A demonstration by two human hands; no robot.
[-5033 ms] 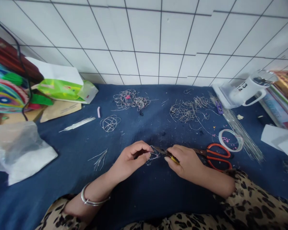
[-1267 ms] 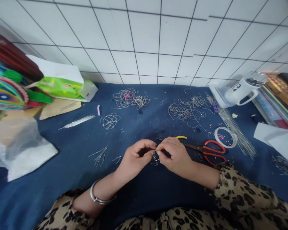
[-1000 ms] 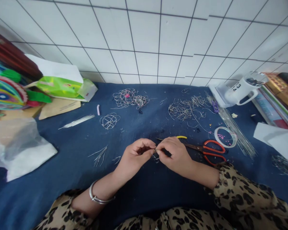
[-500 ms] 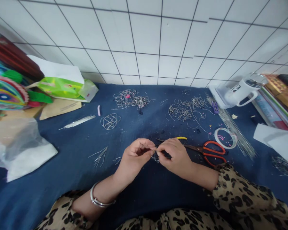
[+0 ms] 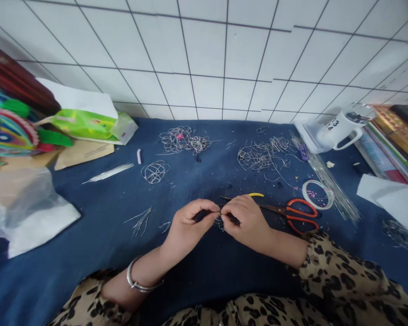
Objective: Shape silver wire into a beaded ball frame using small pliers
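My left hand (image 5: 191,226) and my right hand (image 5: 246,224) meet over the middle of the cloth, thumb and forefinger of each pinched on a thin piece of wire (image 5: 220,212). Between and just below the fingertips shows a small wire loop (image 5: 220,223), partly hidden by the right hand. Behind my right hand lies a tool with a yellow handle (image 5: 256,194), mostly covered. Orange-handled scissors (image 5: 302,214) rest to the right, blades toward my right hand. Left of my left hand are a little bunch of short wires (image 5: 143,221) and a small wire coil (image 5: 165,226).
Tangled wire heaps (image 5: 263,154) and a round wire frame (image 5: 155,172) lie farther back on the dark blue cloth. At right are a tape roll (image 5: 318,194), long straight wires (image 5: 333,185) and a white mug (image 5: 342,129). A plastic bag (image 5: 37,213) lies left.
My hands stay together in nearly the same place. The left fingers have closed slightly flatter around the wire. The whole view has shifted a little.
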